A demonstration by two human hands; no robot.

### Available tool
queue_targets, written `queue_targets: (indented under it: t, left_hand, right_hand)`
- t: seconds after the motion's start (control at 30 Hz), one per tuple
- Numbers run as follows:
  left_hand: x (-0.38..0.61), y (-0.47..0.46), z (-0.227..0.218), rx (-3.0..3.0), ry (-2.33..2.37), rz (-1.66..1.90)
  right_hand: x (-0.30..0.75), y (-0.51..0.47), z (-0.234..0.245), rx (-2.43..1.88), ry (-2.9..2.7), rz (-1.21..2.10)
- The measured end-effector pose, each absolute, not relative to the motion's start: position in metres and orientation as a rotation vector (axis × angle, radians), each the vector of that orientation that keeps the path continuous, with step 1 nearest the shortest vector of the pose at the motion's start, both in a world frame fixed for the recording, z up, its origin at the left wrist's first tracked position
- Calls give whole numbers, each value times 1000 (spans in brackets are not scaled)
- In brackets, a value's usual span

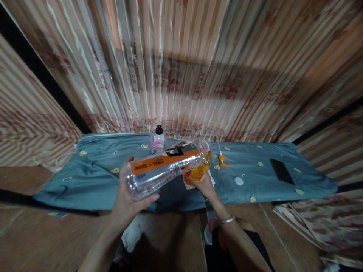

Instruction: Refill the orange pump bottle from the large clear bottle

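My left hand (129, 200) is wrapped round the base of a large clear plastic bottle (161, 166) with an orange and black label. The bottle lies tilted nearly sideways, its neck pointing right, over the top of an orange bottle (200, 172). My right hand (203, 185) grips that orange bottle, which is partly hidden by the clear one. Whether liquid runs between them I cannot tell. Beneath the orange bottle some white tissue (210, 180) shows. An orange pump head (222, 160) with its white tube lies just to the right on the cloth.
A small bottle with a black cap (158, 139) stands at the back. A white round disc (238, 181) and a dark phone (282, 172) lie to the right on the blue-green patterned cloth (93, 173). Striped curtains (181, 75) hang behind; dark poles flank the surface.
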State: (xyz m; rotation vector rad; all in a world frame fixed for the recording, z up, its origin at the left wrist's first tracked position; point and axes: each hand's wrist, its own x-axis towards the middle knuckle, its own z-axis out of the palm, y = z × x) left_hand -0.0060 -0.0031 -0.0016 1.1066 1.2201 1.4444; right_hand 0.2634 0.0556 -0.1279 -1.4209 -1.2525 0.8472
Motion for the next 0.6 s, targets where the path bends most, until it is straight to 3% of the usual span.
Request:
queue_targets:
  t: [0.6]
  left_hand:
    - [-6,-4,-1,1164,1241,1434]
  right_hand:
    - [261,55,-126,-1374,-1231,893]
